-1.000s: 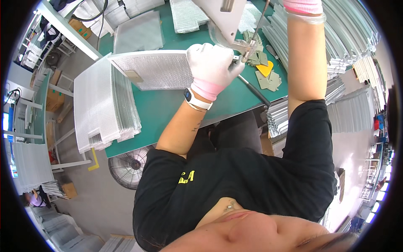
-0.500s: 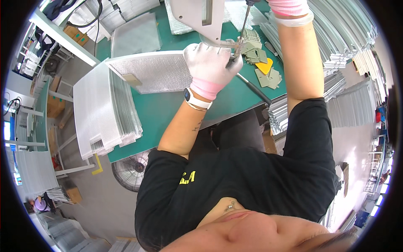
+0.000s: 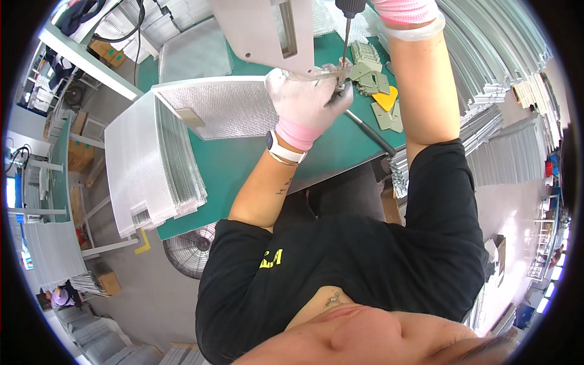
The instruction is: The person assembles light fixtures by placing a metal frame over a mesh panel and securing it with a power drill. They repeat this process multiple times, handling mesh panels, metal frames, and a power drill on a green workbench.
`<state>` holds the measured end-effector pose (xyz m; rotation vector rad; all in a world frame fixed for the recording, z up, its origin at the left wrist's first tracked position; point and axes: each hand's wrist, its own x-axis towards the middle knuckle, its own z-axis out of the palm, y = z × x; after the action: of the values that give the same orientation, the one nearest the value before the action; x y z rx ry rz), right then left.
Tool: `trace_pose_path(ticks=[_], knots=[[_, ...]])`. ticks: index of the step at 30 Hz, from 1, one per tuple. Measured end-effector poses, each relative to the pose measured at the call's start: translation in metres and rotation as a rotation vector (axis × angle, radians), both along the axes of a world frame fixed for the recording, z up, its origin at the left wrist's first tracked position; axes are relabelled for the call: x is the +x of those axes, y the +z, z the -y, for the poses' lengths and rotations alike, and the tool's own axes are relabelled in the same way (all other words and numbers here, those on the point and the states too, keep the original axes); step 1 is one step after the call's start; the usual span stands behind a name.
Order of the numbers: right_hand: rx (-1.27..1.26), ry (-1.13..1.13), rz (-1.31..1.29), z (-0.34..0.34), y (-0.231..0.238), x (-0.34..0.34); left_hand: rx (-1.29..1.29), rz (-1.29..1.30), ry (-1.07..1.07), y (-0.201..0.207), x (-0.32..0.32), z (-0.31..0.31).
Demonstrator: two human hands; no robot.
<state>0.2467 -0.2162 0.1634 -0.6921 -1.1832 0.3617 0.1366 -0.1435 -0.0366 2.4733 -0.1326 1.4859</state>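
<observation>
Gripping the right end of a white-framed panel (image 3: 234, 112), the gloved left hand (image 3: 298, 97) has its fingers curled tight. That panel's tipped up on edge over the green bench (image 3: 222, 161), right by a stack of mesh sheets (image 3: 141, 158). A dark driver (image 3: 351, 6) points its bit down beside the left thumb. As for the right hand (image 3: 406, 9), it's mostly cut off up top, so can't tell if it's holding anything. Olive plates (image 3: 366, 58) and a yellow piece (image 3: 385, 98) lie nearby.
</observation>
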Motion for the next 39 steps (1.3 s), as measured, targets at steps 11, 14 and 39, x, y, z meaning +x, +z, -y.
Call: trace_pose_path(ticks=[11,14,39], knots=[[-0.012,0.071,-0.084,-0.009,0.007,-0.019,-0.110,0.094,-0.217,-0.004,0.006,-0.007],[0.011,0.190,-0.059,-0.008,0.004,-0.016,-0.095,0.105,-0.223,-0.003,0.002,-0.002],[-0.179,0.435,-0.508,-0.021,-0.058,-0.036,0.118,0.039,-0.135,0.013,-0.028,0.000]])
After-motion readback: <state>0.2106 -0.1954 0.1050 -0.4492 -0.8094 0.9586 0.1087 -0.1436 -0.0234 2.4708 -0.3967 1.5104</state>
